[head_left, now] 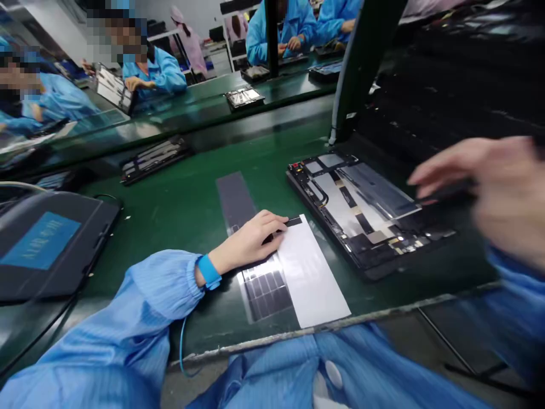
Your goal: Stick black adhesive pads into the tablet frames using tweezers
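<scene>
Fingers [276, 225] of the left hand [250, 242] are being rested on a black-edged white rectangular sheet [315, 278], pinch unclear, beside an opened black device [336, 200]; creasing is being risked by uneven dragging; the blurred right hand's [496, 182] grip cannot be told.

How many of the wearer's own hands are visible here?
2: the left hand at the far end of the white sheet, and the blurred right hand right of the opened device.

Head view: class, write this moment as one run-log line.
left hand: at top end of white sheet | right hand: blurred, near opened device, grip unclear
</scene>
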A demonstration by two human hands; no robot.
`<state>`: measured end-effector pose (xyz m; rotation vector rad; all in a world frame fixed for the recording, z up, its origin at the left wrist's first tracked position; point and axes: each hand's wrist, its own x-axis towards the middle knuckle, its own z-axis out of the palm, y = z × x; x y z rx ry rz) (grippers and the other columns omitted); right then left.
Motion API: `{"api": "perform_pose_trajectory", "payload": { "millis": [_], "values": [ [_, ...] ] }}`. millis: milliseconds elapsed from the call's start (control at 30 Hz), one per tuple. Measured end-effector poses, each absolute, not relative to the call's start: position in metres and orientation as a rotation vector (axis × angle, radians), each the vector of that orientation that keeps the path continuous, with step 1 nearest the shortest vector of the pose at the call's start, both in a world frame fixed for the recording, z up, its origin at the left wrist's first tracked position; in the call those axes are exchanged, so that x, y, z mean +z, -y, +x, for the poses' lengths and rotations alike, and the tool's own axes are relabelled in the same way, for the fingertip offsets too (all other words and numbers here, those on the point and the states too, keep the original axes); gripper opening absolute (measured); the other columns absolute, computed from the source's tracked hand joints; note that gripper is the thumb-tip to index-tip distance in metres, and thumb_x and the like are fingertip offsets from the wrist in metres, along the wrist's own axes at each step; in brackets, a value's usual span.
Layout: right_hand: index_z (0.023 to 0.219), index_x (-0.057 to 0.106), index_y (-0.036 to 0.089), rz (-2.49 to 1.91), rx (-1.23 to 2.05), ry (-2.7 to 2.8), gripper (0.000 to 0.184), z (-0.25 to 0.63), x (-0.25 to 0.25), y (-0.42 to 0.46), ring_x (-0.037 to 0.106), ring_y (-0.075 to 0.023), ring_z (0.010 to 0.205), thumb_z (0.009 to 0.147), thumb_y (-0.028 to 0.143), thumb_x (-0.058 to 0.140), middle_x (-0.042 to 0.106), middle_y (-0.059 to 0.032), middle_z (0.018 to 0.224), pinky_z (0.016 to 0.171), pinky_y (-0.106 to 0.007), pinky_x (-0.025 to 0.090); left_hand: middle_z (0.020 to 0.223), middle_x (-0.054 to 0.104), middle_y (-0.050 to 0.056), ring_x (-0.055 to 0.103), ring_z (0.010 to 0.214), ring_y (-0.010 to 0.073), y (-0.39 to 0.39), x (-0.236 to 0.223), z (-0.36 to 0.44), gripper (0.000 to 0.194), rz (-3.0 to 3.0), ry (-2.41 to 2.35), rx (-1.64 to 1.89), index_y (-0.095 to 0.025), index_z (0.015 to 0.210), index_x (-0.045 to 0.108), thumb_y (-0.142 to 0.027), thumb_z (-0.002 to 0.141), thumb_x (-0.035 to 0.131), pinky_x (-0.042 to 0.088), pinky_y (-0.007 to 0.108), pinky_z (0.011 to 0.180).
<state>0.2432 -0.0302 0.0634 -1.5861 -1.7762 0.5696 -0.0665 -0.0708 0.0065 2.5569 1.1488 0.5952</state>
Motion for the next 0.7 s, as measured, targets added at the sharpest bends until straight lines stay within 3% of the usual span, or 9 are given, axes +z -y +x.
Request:
{"api": "perform_pose_trajectory", "payload": {
  "millis": [100, 200, 300, 433, 700],
  "values": [
    [0.068, 0.057, 0.016, -1.060, 0.865, 2.097, 0.041, 0.173, 0.064, 0.021, 0.057, -0.0108, 0.059, 0.084, 0.052, 0.042, 0.061, -0.0045, 0.074, 0.055, -0.023, 0.045, 0.107, 0.059, 0.008, 0.054, 0.099, 0.0152, 0.072, 0.007, -0.067, 0.017, 2.475, -1.236, 0.656, -0.016, 0.099, 0.054, -0.019, 0.085, 0.045, 0.047, 0.030, 0.086],
    [0.075, 0.059, 0.017, -0.773, 0.968, 2.413, 0.023, 0.134, 0.051, 0.011, 0.059, -0.0116, 0.063, 0.079, 0.039, 0.056, 0.062, -0.0013, 0.071, 0.054, -0.022, 0.043, 0.102, 0.059, 0.005, 0.054, 0.094, 0.0148, 0.071, 0.009, -0.069, 0.020, 2.405, -1.263, 0.634, -0.018, 0.102, 0.052, -0.020, 0.083, 0.049, 0.048, 0.028, 0.082],
    [0.081, 0.056, 0.017, -0.705, 1.124, 2.409, 0.015, 0.122, 0.037, 0.006, 0.063, -0.0124, 0.064, 0.077, 0.031, 0.059, 0.064, -0.0003, 0.070, 0.055, -0.021, 0.046, 0.103, 0.059, 0.006, 0.052, 0.096, 0.0179, 0.069, 0.011, -0.071, 0.036, 2.401, -1.269, 0.587, -0.018, 0.112, 0.048, -0.029, 0.079, 0.057, 0.047, 0.031, 0.083],
    [0.076, 0.053, 0.017, -0.722, 1.213, 2.284, 0.013, 0.120, 0.031, 0.008, 0.066, -0.0142, 0.068, 0.078, 0.029, 0.058, 0.064, -0.0013, 0.073, 0.060, -0.022, 0.051, 0.111, 0.058, 0.010, 0.051, 0.099, 0.0214, 0.068, 0.010, -0.071, 0.054, 2.407, -1.304, 0.567, -0.015, 0.120, 0.039, -0.038, 0.076, 0.061, 0.046, 0.035, 0.085],
    [0.067, 0.052, 0.018, -0.737, 1.052, 2.351, 0.019, 0.114, 0.033, 0.011, 0.065, -0.0167, 0.065, 0.079, 0.032, 0.057, 0.064, -0.0030, 0.072, 0.058, -0.027, 0.051, 0.117, 0.055, 0.013, 0.052, 0.101, 0.0243, 0.070, 0.010, -0.069, 0.055, 2.554, -1.345, 0.485, -0.013, 0.121, 0.035, -0.043, 0.080, 0.055, 0.044, 0.036, 0.083]
  ]
}}
